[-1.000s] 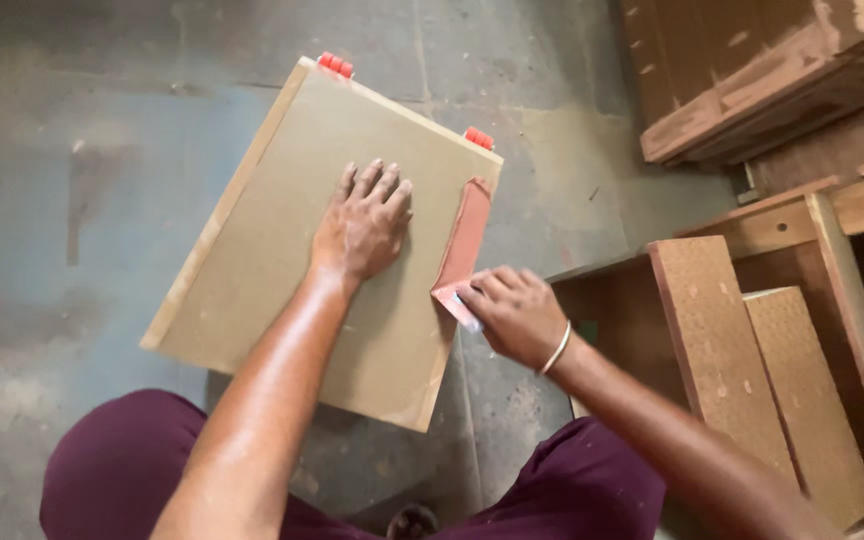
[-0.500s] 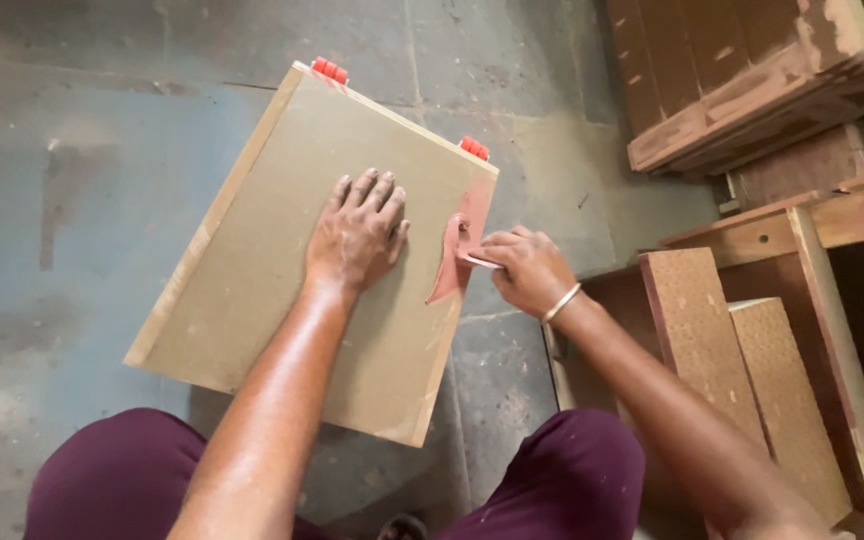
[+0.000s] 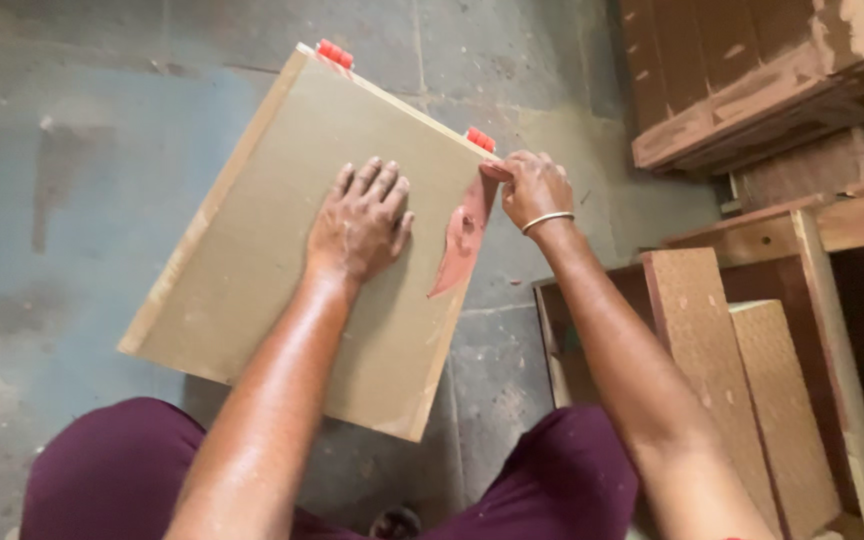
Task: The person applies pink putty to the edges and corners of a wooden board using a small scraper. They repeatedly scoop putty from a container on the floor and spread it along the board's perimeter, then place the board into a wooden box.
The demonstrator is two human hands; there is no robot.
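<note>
A tan fibreboard panel [image 3: 252, 250] rests tilted across my knees, over a concrete floor. My left hand [image 3: 360, 222] lies flat on its face, fingers spread, pressing it down. My right hand [image 3: 529, 187], with a metal bangle on the wrist, pinches the top end of a reddish strip [image 3: 460, 240] that hangs curled off the panel's right edge. Two small red plastic pieces [image 3: 333, 52] [image 3: 481, 139] sit on the panel's far edge, the second right beside my right hand.
Stacked reddish-brown wooden parts [image 3: 752, 80] lie at the upper right. A wooden cabinet frame [image 3: 832, 230] with two speckled boards [image 3: 742, 380] leaning in it stands at the right. Grey concrete floor [image 3: 72, 150] spreads to the left.
My right hand has slid up the panel's right edge from near its middle to the far corner, and the reddish strip has come away from the edge. The left hand stays flat on the panel.
</note>
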